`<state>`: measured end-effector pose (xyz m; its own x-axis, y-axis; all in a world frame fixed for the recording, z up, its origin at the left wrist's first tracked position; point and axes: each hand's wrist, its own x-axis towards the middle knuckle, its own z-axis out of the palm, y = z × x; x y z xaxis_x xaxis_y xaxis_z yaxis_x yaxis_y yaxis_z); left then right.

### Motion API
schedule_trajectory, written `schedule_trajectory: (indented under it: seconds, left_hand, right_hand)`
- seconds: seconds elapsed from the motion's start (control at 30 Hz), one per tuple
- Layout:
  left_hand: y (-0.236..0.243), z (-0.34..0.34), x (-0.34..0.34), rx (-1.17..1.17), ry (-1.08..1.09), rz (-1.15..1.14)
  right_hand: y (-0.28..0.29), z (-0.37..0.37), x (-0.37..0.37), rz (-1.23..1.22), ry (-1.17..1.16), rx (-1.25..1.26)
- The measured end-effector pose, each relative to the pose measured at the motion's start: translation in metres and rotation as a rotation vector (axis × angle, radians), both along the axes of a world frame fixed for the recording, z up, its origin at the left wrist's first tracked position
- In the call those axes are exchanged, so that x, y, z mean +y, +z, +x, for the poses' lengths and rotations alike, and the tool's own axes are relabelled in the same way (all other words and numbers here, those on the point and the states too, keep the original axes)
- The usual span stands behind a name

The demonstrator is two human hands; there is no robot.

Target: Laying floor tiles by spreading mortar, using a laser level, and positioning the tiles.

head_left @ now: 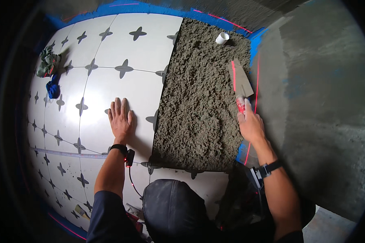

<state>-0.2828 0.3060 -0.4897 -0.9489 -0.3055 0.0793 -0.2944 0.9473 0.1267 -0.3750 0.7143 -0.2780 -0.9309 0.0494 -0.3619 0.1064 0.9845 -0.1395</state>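
Note:
My left hand [120,120] lies flat on a white floor tile [142,93] with grey star patterns, fingers stretched out and nothing under them but tile. With my right hand [252,123] I grip the red and white handle of a trowel [241,78]. Its flat, pointed blade lies over the rough grey mortar bed [198,93], near the right wall, pointing away from me. A red laser line falls on the blade's left edge. The mortar fills the strip between the tile edge and the wall.
A white pipe end [222,38] sticks up from the mortar at the far right. On the tiles lie crumpled gloves [48,62], a blue cloth [52,86], a metal ruler [69,154] and a brush [82,212]. Grey wall [320,105] rises at right, with blue coating along its base.

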Motion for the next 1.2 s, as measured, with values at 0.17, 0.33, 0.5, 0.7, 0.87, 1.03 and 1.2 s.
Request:
schedule_trajectory:
  seconds: [0.17, 0.33, 0.5, 0.7, 0.87, 1.03, 1.2]
  left_hand:
    - [0.001, -0.001, 0.000, -0.033, 0.011, -0.002]
    - [0.004, -0.001, -0.001, -0.028, 0.005, 0.026]
    - [0.007, -0.001, -0.001, -0.055, 0.019, 0.061]
    - [0.006, -0.005, -0.002, -0.096, 0.018, 0.052]
    - [0.007, -0.005, -0.002, -0.042, 0.004, 0.039]
    - [0.007, -0.007, -0.001, -0.062, 0.010, 0.044]
    - [0.004, -0.006, -0.004, -0.062, 0.008, 0.041]
  right_hand:
    - [-0.037, -0.023, -0.023, -0.358, -0.051, -0.122]
    - [-0.037, -0.060, -0.051, -0.286, 0.023, 0.151]
    - [-0.019, -0.097, -0.059, -0.149, 0.196, -0.062]
    - [-0.025, -0.129, -0.061, 0.023, 0.276, 0.057]
    - [-0.027, -0.102, -0.015, 0.345, 0.264, 0.157]
    - [-0.046, -0.106, -0.031, 0.158, 0.255, 0.099]
    - [-0.043, -0.127, -0.057, 0.126, 0.223, 0.160]
